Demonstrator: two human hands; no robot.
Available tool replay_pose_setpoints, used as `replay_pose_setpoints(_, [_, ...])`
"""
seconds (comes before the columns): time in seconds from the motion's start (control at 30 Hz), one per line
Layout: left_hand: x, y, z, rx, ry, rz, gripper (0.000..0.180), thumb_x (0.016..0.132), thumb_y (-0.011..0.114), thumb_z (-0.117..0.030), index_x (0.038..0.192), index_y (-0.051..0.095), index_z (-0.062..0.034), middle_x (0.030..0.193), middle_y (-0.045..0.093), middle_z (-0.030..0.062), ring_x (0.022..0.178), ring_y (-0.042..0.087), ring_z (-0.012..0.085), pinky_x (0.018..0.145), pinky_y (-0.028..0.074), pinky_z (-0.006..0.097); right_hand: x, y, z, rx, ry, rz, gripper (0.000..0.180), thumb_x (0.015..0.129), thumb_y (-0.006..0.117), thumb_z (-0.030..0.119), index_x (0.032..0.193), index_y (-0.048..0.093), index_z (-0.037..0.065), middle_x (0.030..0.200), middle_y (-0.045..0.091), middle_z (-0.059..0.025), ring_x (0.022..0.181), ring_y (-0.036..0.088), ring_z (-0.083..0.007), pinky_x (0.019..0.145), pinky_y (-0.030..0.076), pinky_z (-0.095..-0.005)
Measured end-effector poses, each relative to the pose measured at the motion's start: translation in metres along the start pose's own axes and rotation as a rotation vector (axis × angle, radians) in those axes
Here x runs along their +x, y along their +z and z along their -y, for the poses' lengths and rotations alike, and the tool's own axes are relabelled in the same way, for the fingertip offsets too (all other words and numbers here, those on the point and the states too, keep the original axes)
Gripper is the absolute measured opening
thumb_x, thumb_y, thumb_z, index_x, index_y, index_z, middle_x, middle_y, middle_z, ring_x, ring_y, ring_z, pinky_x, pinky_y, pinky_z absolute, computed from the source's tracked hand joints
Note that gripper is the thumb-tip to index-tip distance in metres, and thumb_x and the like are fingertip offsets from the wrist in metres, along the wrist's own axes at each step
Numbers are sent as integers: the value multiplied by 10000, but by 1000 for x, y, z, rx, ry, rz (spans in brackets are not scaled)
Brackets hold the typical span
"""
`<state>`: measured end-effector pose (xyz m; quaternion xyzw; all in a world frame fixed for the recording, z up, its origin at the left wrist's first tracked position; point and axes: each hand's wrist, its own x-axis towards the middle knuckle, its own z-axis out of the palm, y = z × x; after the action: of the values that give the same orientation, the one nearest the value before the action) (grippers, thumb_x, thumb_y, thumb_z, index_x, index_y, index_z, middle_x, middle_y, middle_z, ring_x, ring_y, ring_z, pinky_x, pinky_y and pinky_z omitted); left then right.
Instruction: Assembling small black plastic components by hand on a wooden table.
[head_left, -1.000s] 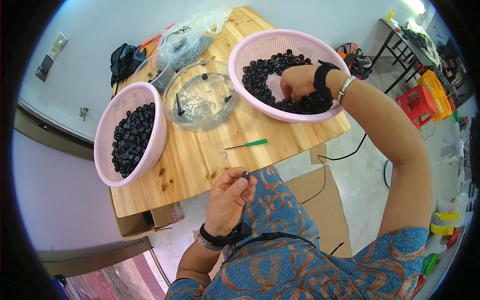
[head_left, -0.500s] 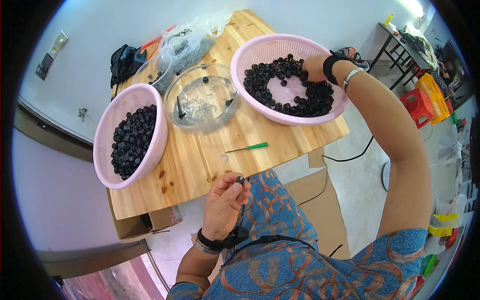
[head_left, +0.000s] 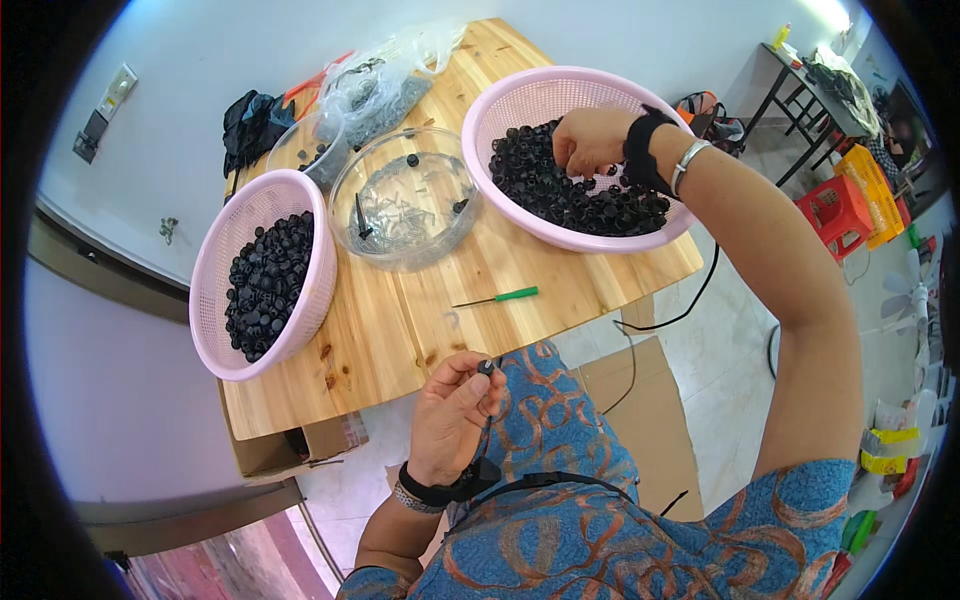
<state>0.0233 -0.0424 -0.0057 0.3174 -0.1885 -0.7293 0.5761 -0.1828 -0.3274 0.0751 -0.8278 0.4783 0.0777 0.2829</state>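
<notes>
My left hand (head_left: 450, 415) is closed, low in front of the table edge. Thumb and fingers pinch a small round black plastic piece (head_left: 486, 367) with a pale spot on top. My right hand (head_left: 592, 142) reaches into the right pink basket (head_left: 590, 240), fingers curled down among many small black plastic pieces (head_left: 575, 205). Its fingertips are partly hidden, so what they grip cannot be made out. A screwdriver (head_left: 515, 294) with a green handle lies on the wooden table (head_left: 400, 320) between my hands.
A left pink basket (head_left: 203, 290) holds more black pieces. Beside it stands a clear round tub (head_left: 405, 250) with small clear or metallic bits and a few black parts. Behind are plastic bags (head_left: 385, 90) and a black bag (head_left: 255, 125). A red stool (head_left: 835, 215) stands on the floor.
My right hand has moved left and inward over the right basket. The bare patch amid the black pieces there is now covered. My left hand holds its piece almost in place.
</notes>
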Motion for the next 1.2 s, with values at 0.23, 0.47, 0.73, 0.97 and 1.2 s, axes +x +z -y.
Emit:
replay_pose_setpoints(0.23, [2,3,-1,9,-1,-7,186,851,536,-71,1034,518,-40,869,578,85,755,545,146,638,452,238,15,14,-1,-120,-14,-31,184,655,656,59,821,622,-13,719,629,-115,630,611,-201,554,481,-318])
replay_pose_setpoints(0.47, [-2,1,-2,3,14,-25,170,857,519,-68,1025,519,-41,871,578,87,722,526,144,637,436,238,7,9,8,-207,-199,-102,295,614,681,75,899,636,14,805,635,-123,766,609,-238,665,482,-327])
replay_pose_setpoints(0.73, [-2,0,-5,-7,35,17,201,868,526,-84,1064,509,-41,962,593,87,818,561,113,646,467,230,-4,13,10,-212,-237,-164,203,678,631,99,836,592,-21,719,610,-105,680,579,-195,619,462,-300])
replay_pose_setpoints(0.97, [-1,0,-10,-135,194,-55,193,888,511,-118,1075,524,-73,1015,585,43,857,563,109,677,464,233,-112,68,107,362,-555,-304,167,731,636,70,871,562,17,779,580,-58,677,549,-129,579,438,-250])
replay_pose_setpoints(1.2, [1,8,6,-235,188,13,203,890,504,-110,1085,518,-59,1015,580,47,900,566,125,753,485,271,-121,163,119,336,-696,-685,257,646,691,61,871,567,38,944,548,-91,800,564,-241,649,473,-302])
